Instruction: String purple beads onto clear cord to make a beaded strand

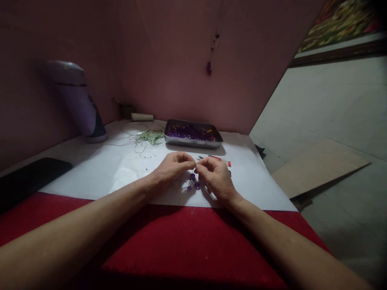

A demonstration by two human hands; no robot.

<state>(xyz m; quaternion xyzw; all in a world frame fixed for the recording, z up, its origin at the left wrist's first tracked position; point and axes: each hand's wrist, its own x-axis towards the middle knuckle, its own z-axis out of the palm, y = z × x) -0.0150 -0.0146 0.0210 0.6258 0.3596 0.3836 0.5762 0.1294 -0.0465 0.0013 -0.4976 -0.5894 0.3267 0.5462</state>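
Note:
Above the white sheet [127, 161], my left hand [175, 164] and my right hand [217, 175] meet fingertip to fingertip, both closed in a pinch. Just below the fingertips is a string of purple beads [192, 177], with clear bits among them. The thin strand between my fingers is too fine to make out well. Beyond my right hand lies a tool with red handles [223, 160] and pointed metal tips, partly hidden by that hand. A few tiny loose beads [146, 169] are scattered left of my left hand.
At the back stands a metal tray [193, 143] of purple beads. Left of it are tangled green thread [151, 137] and a pale roll [142, 117]. A purple bottle [80, 104] and a dark flat object [33, 177] lie further left. A beaded strand [209, 68] hangs on the wall.

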